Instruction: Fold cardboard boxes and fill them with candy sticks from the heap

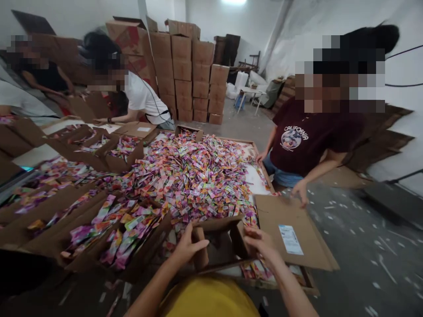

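Note:
My left hand (pixel 187 247) grips the left flap of a small open cardboard box (pixel 216 226) in front of me, fingers wrapped over the flap's edge. My right hand (pixel 261 243) holds the box's right flap in the same way. The box sits at the near edge of a big heap of colourful sachets (pixel 198 176) spread over a low tray. Inside the box I see only a pale bottom.
Open cartons filled with sachets (pixel 115 233) lie to my left. A flat cardboard sheet with a label (pixel 291 233) lies at my right, touched by a person in a dark shirt (pixel 307 141). Two more people sit at far left. Stacked boxes (pixel 188 75) stand behind.

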### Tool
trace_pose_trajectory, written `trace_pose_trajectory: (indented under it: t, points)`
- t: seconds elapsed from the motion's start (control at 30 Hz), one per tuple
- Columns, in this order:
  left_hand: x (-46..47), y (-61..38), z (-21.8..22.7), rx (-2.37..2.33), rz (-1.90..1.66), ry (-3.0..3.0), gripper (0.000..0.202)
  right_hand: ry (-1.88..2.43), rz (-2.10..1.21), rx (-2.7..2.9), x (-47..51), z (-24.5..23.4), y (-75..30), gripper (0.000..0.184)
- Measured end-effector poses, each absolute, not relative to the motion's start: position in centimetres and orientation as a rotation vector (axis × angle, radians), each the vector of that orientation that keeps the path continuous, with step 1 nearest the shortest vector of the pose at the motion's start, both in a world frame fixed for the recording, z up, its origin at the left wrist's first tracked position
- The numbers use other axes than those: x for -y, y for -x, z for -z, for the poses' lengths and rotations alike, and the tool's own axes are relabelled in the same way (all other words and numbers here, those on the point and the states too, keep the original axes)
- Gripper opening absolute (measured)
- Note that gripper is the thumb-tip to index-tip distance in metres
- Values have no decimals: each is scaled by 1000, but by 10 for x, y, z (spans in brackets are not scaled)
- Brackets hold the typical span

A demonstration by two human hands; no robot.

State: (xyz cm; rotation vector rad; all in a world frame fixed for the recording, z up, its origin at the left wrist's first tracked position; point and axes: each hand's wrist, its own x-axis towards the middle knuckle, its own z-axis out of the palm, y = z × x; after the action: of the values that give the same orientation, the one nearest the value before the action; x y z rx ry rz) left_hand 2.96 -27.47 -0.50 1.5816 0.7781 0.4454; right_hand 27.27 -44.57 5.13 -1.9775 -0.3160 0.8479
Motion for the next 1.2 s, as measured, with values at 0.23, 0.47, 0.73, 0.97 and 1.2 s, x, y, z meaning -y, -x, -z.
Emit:
trace_pose_trajectory:
  t: [0.23, 0.47, 0.73, 0.97, 1.2]
  points:
    - [273, -40, 36, -772, -595, -1730, 49, 2335, -741, 737, 453, -20, -262, 85]
    - [264, -33, 24, -735, -671, -1600, 36, 2176, -705, 1395, 481, -74, -257, 101]
    - [239, -16, 4, -441, -200, -1805, 37, 2362, -619, 1599, 484, -81, -236, 46]
    - [245, -8, -52, -366, 245, -2265, 111, 2309, -719, 1685, 461, -91, -242, 41]
    - [245, -29, -45, -497, 44, -2458, 39, 2380, -564, 1752, 449, -81, -242, 25]
